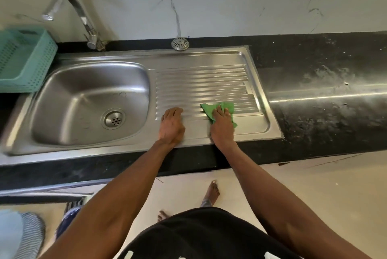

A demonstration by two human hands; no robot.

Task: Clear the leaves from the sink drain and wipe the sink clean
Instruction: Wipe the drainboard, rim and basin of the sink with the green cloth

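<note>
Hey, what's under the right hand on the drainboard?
A green cloth lies under the right hand, pressed flat on the ribbed drainboard. Its edges stick out around the fingers. The middle of the cloth and the steel beneath it are covered.

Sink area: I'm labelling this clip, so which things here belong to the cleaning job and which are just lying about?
Job: sink, drain, drainboard, green cloth under the right hand, left hand resting on the drainboard.

Lying about: strainer cap, teal basket, tap, black counter.
</note>
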